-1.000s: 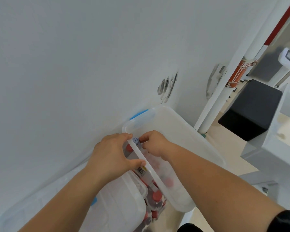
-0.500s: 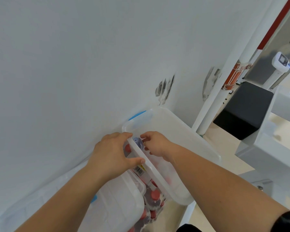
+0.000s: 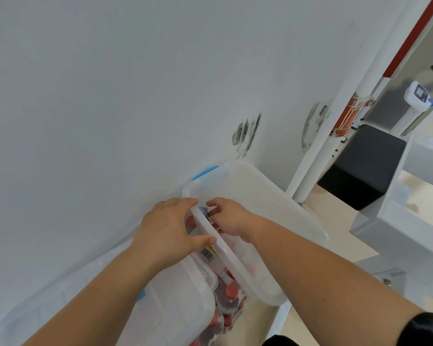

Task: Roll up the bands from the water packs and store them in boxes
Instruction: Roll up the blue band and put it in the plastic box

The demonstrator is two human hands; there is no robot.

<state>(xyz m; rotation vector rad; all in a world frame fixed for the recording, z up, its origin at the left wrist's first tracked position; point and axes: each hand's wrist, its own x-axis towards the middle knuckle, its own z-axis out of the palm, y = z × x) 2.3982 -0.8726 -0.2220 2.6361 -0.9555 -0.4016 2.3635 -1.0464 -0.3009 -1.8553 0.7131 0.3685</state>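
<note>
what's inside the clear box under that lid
Red-capped bottles, one with a barcode label. The tilted lid, the left hand and the right hand cover the rest; no bands show.

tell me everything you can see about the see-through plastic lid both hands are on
The lid is milky, see-through plastic, a long rounded rectangle with a raised rim and a blue latch at its far end. It stands tilted up on a long edge over red-capped bottles, some showing faintly through it. The left hand grips the rim between thumb and fingers; the right hand curls its fingers at the rim, forearm crossing the lid's face.
</note>
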